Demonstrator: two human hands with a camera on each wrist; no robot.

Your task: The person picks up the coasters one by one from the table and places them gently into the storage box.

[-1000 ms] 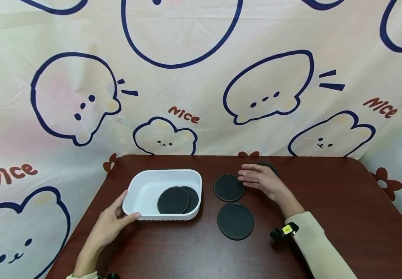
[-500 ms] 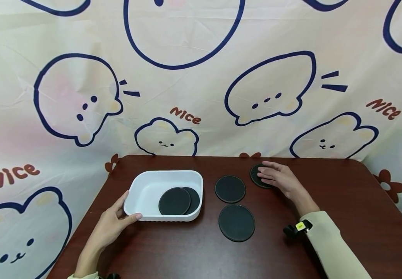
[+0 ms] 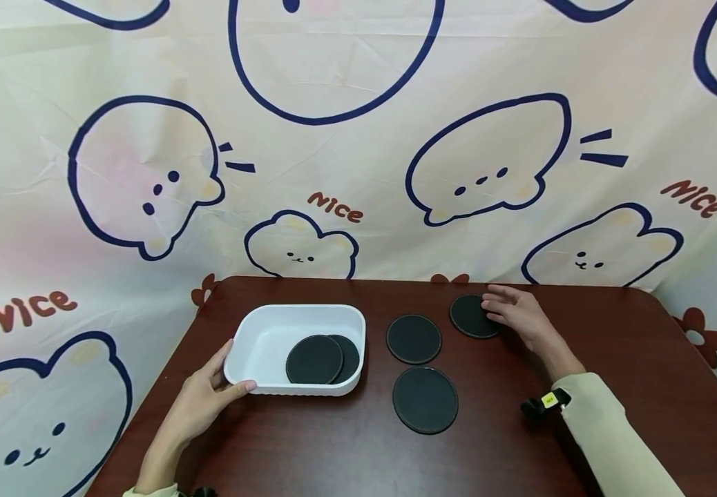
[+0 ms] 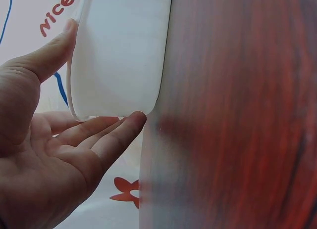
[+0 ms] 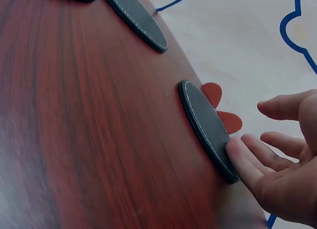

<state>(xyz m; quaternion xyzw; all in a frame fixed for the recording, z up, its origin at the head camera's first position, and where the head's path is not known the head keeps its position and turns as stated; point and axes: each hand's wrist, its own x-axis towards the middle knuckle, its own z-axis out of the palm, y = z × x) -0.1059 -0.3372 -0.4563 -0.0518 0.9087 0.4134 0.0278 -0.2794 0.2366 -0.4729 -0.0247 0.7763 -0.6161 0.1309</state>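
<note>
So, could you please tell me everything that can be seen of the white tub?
The white tub is an open-topped rectangle with rounded corners and a smooth rim; it looks like plastic. It appears to stand upright on the brown table, its long side running across the head view. Two overlapping black discs lie in its right half. The left hand grips its left end, thumb at the near rim and fingers against the end wall. Its underside is hidden.

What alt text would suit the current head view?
A person's left hand grips the left end of a white tub holding two overlapping black discs; the right hand is at the farthest of three more discs on a brown table.
</note>
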